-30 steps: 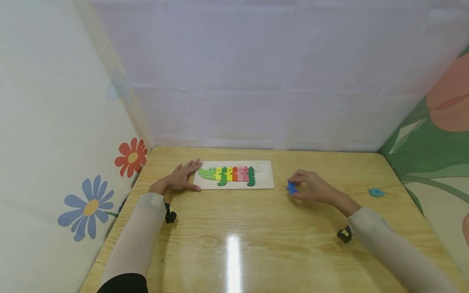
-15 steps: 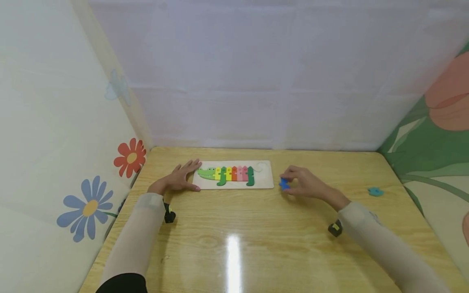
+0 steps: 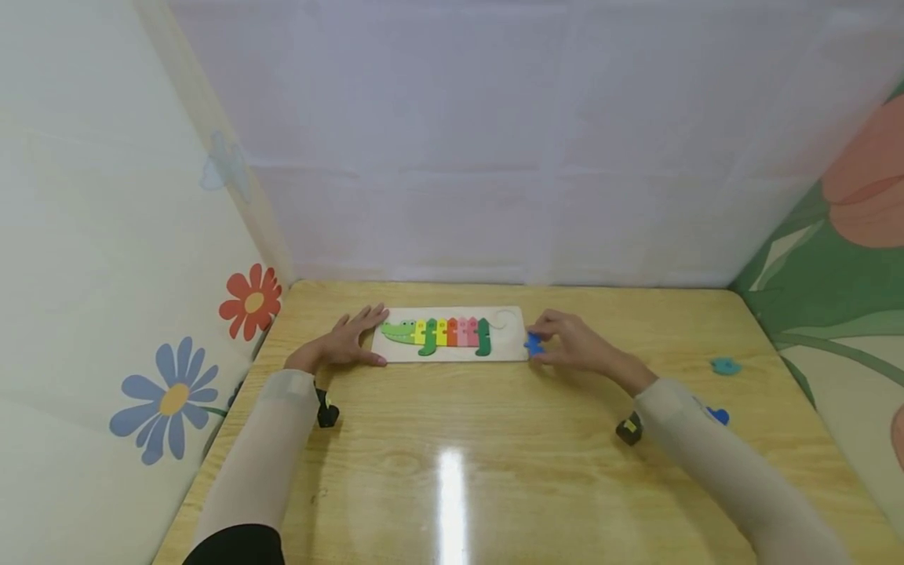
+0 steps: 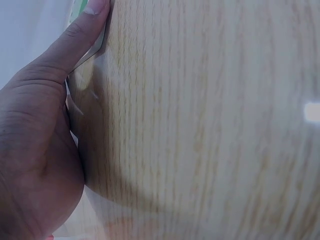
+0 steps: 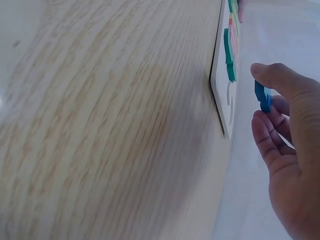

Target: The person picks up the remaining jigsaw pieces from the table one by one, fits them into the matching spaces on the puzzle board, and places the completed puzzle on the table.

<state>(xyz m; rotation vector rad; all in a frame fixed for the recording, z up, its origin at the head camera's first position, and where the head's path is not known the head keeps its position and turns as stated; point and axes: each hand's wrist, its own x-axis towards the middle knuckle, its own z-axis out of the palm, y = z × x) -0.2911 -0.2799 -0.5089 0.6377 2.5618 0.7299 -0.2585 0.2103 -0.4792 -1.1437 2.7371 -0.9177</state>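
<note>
Tabletop, far half: board between two hands.
Board (image 3: pixel 514 345) lies on table (image 3: pixel 452 408), backdrop (image 3: pixel 424 157) behind; crocodile pieces (image 3: pixel 453 333) sit in a row on it. Left hand (image 3: pixel 346 342) at its left end, right hand (image 3: pixel 575 344) with held piece (image 3: pixel 534 344) at its right. Loose piece (image 3: pixel 725 366) well right; small object (image 3: pixel 719 415) nearer, seemingly behind right sleeve (image 3: pixel 713 451), partly hidden.

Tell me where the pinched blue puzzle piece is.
In the head view, the blue puzzle piece is pinched in the right hand, by the right end of the crocodile puzzle board.
</note>
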